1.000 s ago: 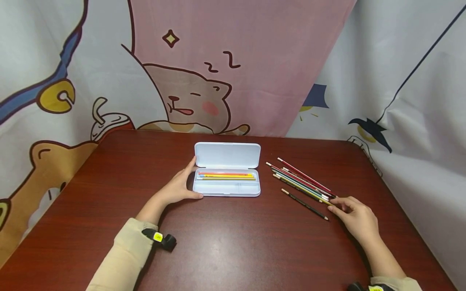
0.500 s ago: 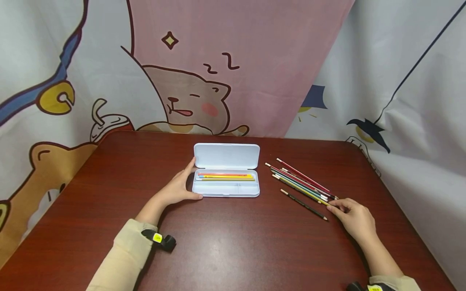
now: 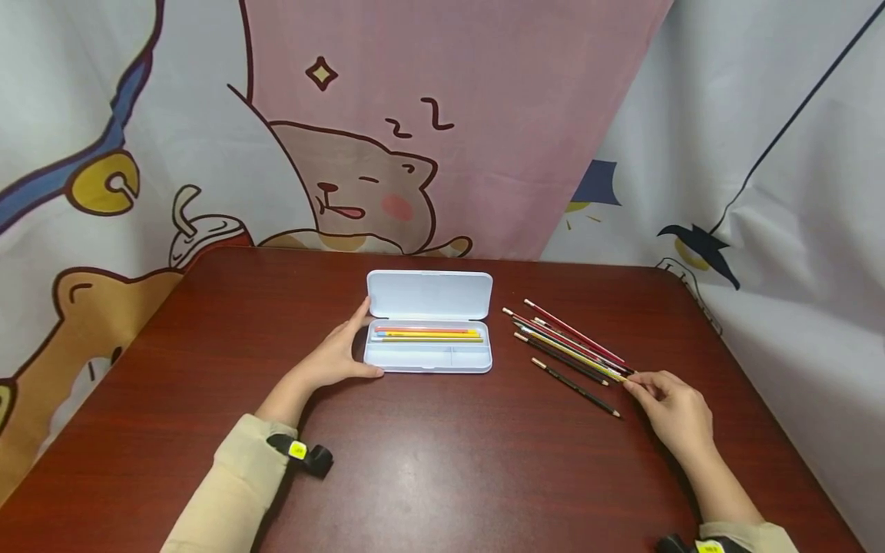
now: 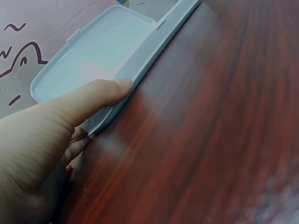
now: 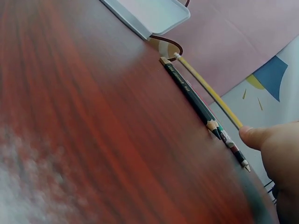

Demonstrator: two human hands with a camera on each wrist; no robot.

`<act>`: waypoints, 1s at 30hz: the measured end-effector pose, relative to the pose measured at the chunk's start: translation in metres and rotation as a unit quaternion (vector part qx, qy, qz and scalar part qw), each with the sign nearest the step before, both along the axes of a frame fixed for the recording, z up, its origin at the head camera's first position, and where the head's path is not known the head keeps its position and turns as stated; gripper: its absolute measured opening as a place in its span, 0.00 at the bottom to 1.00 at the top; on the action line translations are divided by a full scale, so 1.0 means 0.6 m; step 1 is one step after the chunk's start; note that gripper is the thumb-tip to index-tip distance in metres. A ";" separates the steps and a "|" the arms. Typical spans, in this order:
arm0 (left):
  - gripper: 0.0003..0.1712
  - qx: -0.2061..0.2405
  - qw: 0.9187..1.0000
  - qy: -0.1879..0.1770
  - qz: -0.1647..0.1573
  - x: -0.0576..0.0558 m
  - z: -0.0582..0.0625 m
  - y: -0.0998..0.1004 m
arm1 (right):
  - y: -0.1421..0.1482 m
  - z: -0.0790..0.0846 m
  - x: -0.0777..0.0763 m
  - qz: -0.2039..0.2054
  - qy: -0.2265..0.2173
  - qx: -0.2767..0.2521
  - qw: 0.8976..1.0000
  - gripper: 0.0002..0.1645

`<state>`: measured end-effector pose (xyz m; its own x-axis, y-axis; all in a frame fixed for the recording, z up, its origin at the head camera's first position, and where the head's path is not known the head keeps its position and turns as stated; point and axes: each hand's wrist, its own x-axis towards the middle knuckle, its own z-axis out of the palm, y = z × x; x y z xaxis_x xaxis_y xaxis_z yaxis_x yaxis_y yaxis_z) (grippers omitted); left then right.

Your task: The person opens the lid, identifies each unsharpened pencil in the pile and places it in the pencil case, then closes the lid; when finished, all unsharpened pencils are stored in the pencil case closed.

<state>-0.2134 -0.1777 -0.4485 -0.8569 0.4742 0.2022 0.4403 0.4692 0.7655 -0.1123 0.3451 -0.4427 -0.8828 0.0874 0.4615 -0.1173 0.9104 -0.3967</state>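
A white pencil case (image 3: 415, 359) lies with its lid (image 3: 430, 295) raised; several pencils (image 3: 429, 335) rest in its rear compartment. My left hand (image 3: 335, 357) holds the case's left end, thumb at the front edge and fingers at the side and back. In the left wrist view the thumb (image 4: 105, 91) presses the case's front wall. To the right, my right hand (image 3: 677, 407) pinches one end of a yellow pencil (image 5: 210, 88) between thumb and fingers. The pencil is lifted at a slant over a loose pile of pencils (image 3: 567, 342). My right fingertips are partly hidden.
A dark pencil (image 3: 577, 388) lies apart in front of the pile, and a red pencil (image 3: 574, 330) lies along its back. The brown wooden table (image 3: 442, 461) ends at a printed curtain (image 3: 525, 115) behind and at the sides.
My right hand has drawn the yellow pencil slightly up and back across the pile, uncovering a dark pencil beneath. The left hand and the case stay in place.
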 end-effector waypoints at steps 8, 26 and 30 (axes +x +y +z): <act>0.76 -0.001 1.000 -0.004 0.001 0.001 0.004 -0.001 | -0.023 0.002 -0.010 0.035 0.041 -0.010 0.998 0.04; 0.76 -0.003 1.000 -0.007 0.001 -0.001 0.002 -0.001 | -0.131 0.008 -0.073 0.137 0.066 -0.008 0.988 0.06; 0.76 -0.005 1.000 -0.003 0.000 -0.002 -0.001 -0.001 | -0.157 0.010 -0.084 0.151 0.068 -0.007 0.986 0.06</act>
